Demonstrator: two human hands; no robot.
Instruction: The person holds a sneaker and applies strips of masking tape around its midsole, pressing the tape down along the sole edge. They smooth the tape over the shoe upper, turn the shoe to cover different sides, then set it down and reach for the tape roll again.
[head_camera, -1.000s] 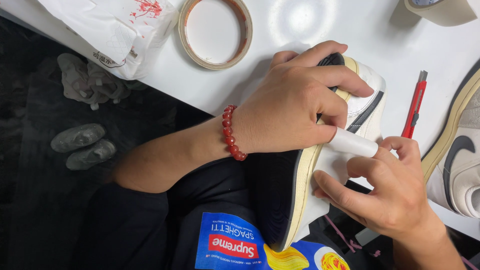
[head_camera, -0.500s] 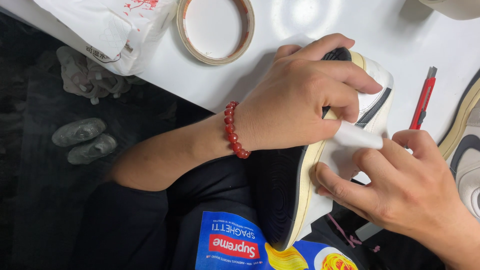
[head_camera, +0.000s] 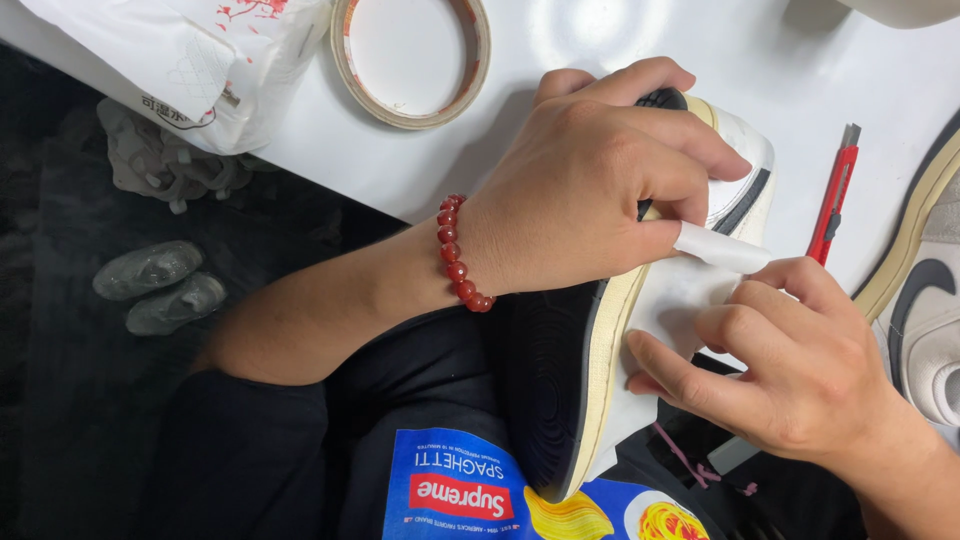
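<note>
My left hand (head_camera: 590, 185), with a red bead bracelet (head_camera: 462, 255) on the wrist, grips a sneaker (head_camera: 590, 360) lying on its side at the table's edge. The shoe has a black tread, a cream midsole and a white and black upper. A white strip (head_camera: 722, 248) of tape or paper sticks out between the left thumb and fingers. My right hand (head_camera: 790, 365) rests on the shoe's white side, its fingers curled next to the strip and pressing on the upper. The far part of the shoe is hidden under my left hand.
On the white table (head_camera: 600, 60) a roll of tape (head_camera: 410, 60) lies at the top, with a white plastic bag (head_camera: 180, 60) to its left. A red utility knife (head_camera: 835, 195) lies right of the shoe. A second sneaker (head_camera: 930, 300) sits at the right edge. The dark floor (head_camera: 80, 400) lies to the left.
My right hand has shifted slightly down the shoe's side. My left hand keeps its grip on the shoe and the white strip.
</note>
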